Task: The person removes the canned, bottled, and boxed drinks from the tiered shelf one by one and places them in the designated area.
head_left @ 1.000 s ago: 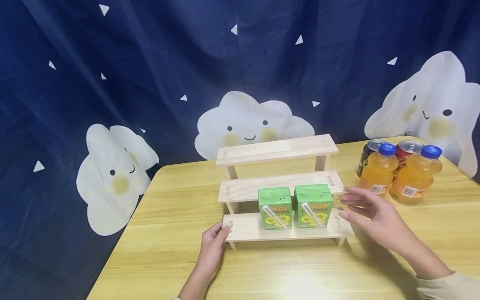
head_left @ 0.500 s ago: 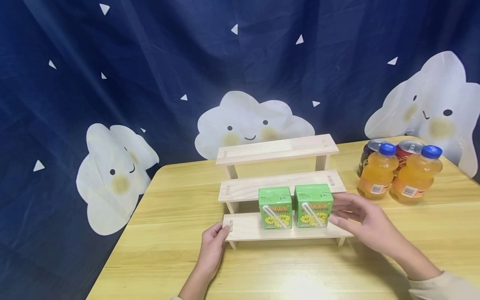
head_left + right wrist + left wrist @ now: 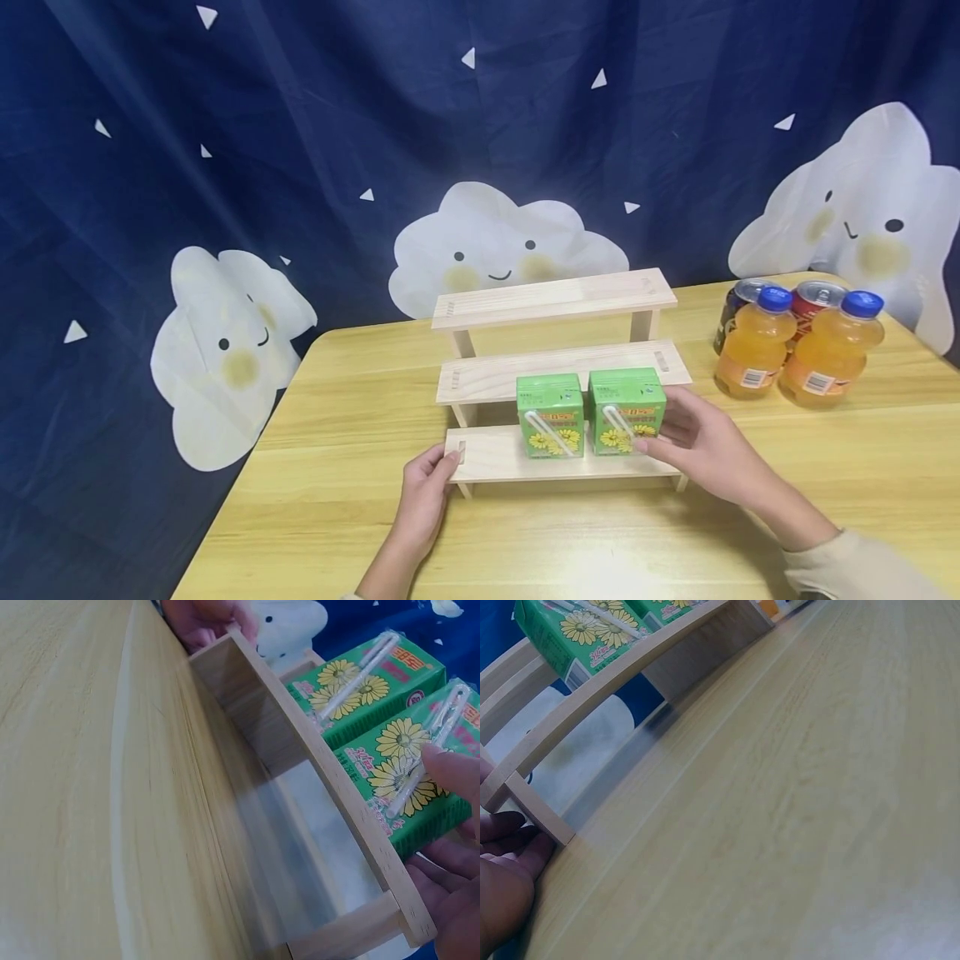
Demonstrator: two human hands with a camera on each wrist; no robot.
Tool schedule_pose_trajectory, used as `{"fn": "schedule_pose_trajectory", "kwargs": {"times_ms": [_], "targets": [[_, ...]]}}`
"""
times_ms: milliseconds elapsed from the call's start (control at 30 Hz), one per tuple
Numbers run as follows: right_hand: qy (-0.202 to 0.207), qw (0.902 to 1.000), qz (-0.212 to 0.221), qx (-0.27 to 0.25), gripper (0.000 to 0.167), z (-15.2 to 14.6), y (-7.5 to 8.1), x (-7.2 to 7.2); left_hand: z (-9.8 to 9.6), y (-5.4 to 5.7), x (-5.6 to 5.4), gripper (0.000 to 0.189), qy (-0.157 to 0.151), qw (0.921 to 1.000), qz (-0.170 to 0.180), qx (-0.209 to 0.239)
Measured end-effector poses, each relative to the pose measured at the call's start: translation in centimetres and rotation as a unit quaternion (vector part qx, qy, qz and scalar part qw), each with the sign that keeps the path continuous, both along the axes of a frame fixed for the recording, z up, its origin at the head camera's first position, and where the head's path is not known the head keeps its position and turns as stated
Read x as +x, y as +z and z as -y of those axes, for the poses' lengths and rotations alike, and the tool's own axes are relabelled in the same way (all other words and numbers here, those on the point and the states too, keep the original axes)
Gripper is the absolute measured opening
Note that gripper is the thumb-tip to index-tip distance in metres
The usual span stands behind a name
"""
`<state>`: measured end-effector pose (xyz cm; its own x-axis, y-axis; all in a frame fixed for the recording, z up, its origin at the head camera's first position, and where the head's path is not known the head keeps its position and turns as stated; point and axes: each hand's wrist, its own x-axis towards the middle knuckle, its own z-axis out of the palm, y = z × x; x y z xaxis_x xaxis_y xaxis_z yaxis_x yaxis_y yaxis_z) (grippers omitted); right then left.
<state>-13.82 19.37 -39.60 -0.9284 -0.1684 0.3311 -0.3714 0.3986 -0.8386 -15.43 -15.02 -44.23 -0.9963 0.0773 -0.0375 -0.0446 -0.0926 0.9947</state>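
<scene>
A three-step wooden rack (image 3: 491, 457) stands on the table. On its lowest step two green drink cartons with straws stand upright side by side, a left carton (image 3: 550, 417) and a right carton (image 3: 624, 407). My left hand (image 3: 422, 493) grips the left end of that step, thumb on top; in the left wrist view its fingers (image 3: 536, 851) lie by the rack's leg. My right hand (image 3: 712, 450) holds the right carton, thumb on its front face and fingers at its right side, partly hidden behind it. The right wrist view shows the thumb (image 3: 450, 769) on the carton's front.
Right of the rack stand two orange drink bottles with blue caps, a left bottle (image 3: 753, 350) and a right bottle (image 3: 831, 354). Behind them are a dark can (image 3: 731, 312) and a red can (image 3: 810, 307). A dark blue curtain (image 3: 337, 100) hangs behind the table (image 3: 337, 417).
My right hand has moved left from the rack's right end to the right carton, and its thumb now lies on the front face. My left hand and both cartons look unmoved.
</scene>
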Motion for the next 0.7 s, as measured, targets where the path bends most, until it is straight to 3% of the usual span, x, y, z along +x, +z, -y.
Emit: {"fn": "schedule_pose_trajectory", "kwargs": {"times_ms": [200, 700], "targets": [[0.000, 1.0000, -0.003, -0.004, 0.065, 0.47, 0.06, -0.41, 0.04, 0.03, 0.02, 0.040, 0.002, 1.0000, 0.001, -0.003], [0.008, 0.9999, -0.010, -0.009, 0.059, 0.34, -0.04, -0.54, -0.03, 0.08, -0.02, 0.041, 0.000, 1.0000, 0.004, 0.001]]}}
